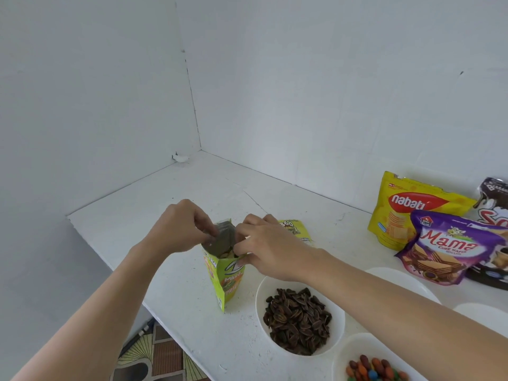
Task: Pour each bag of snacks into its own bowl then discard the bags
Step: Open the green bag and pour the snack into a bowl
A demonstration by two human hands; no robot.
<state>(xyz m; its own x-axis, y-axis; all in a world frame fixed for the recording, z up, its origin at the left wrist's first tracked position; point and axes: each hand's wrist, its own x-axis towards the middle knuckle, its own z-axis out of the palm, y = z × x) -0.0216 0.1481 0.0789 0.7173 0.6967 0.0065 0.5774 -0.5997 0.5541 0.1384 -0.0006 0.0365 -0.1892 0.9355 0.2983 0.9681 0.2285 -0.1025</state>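
White surface (170, 193), set into a corner of plain white walls; patterned floor below its near edge.

Item: green snack bag (229, 281). Stands on its base near the front of the surface, just left of the seed bowl (259, 312). Long axis vertical; mouth points up toward the camera, silver lining and pale contents showing; printed face turned to the viewer.

Left grip (178, 226): pinches the left lip of the mouth. Right grip (264, 248): pinches the right lip, fingers curled over the edge.

Step, as judged: opening the bag before pouring. Draw the lips apart evenly and gently. Keep the base planted so the bag does not tip. Open the mouth wide. Then carry it to an empty bowl (406, 281), not the seed bowl.

Also present:
- dark striped seeds (298, 320), filling the seed bowl
- candy bowl (338, 361) at the lower edge
- flat green wrapper (295, 229) behind the right grip
- yellow bag (406, 213), purple bag (445, 248) and dark bag (492, 193), grouped at the far right, seemingly unopened
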